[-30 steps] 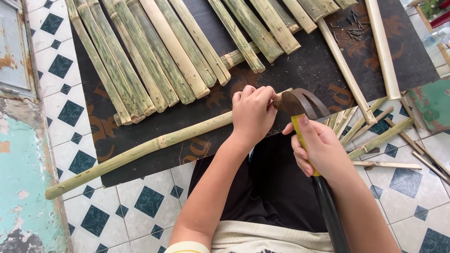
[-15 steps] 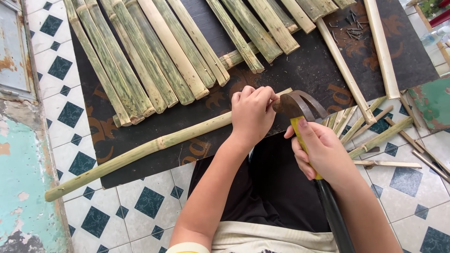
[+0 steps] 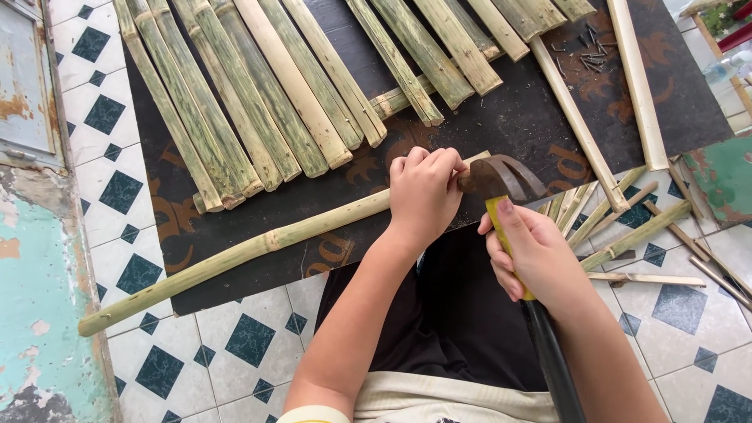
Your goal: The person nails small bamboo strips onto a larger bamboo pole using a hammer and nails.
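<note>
Floor: we sit over white tiles (image 3: 235, 368) with dark blue diamonds; a worn turquoise wall edge (image 3: 31, 313) runs down the far left.
Mat: a black mat (image 3: 501, 117) covers the tiles ahead of us.
Split strips: a row of split green bamboo strips (image 3: 258, 102) lies side by side across the top of the mat.
Bamboo pole: the long green pole (image 3: 235, 258) lies slantwise from the tiles at lower left up across the mat to our left hand.
Left hand: our left hand (image 3: 424, 192) is curled shut around the pole near its right end, knuckles up.
Blade: a dark curved blade (image 3: 493, 176) sits right at that end of the pole, touching our left fingers.
Right hand: our right hand (image 3: 533, 254) is wrapped tight around the tool's yellow handle (image 3: 501, 223), thumb laid along it.
Nails: a small scatter of dark nails (image 3: 583, 51) lies on the mat, upper right.
Thin slats: loose thin bamboo slats (image 3: 619, 223) lie crisscrossed on the tiles at right.
</note>
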